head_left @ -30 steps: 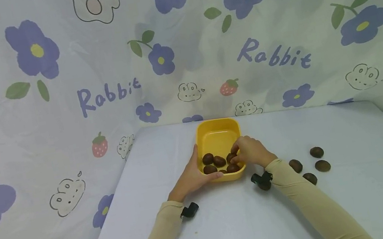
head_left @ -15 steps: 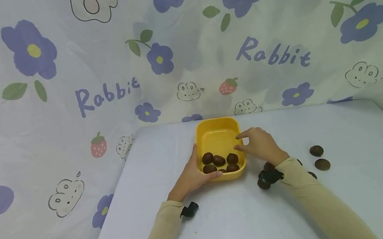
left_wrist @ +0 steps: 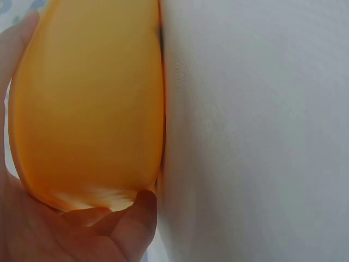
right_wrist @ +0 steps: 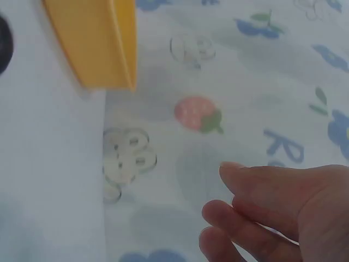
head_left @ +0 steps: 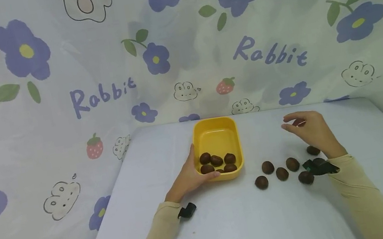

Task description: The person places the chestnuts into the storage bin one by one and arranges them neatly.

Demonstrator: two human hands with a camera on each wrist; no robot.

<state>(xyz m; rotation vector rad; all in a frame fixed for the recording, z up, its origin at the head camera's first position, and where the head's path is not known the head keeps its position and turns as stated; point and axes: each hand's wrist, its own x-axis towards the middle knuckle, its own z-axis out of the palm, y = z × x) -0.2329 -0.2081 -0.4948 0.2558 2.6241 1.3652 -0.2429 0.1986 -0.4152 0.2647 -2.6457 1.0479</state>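
Observation:
A yellow plastic box [head_left: 216, 138] stands on the table with several brown chestnuts [head_left: 216, 160] gathered at its near end. My left hand [head_left: 189, 177] grips the box by its near left corner, the thumb along the near side; in the left wrist view the hand [left_wrist: 82, 234] curves round the yellow wall [left_wrist: 92, 109]. Up and to the right, my right hand [head_left: 312, 128] hovers above the table. Its thumb and fingers are loosely bent and apart, and the right wrist view shows nothing between the fingertips [right_wrist: 232, 169]. Several loose chestnuts [head_left: 282, 173] lie below and left of it.
The white table [head_left: 225, 224] runs up to a hanging cloth [head_left: 202, 49] printed with flowers and rabbits at the back and left. The right wrist strap [head_left: 321, 167] partly covers a chestnut [head_left: 313, 150] and another beside it.
My right hand has let go of a chestnut at the box's right side and moved out to the right, uncovering loose chestnuts on the table. The left hand still holds the box.

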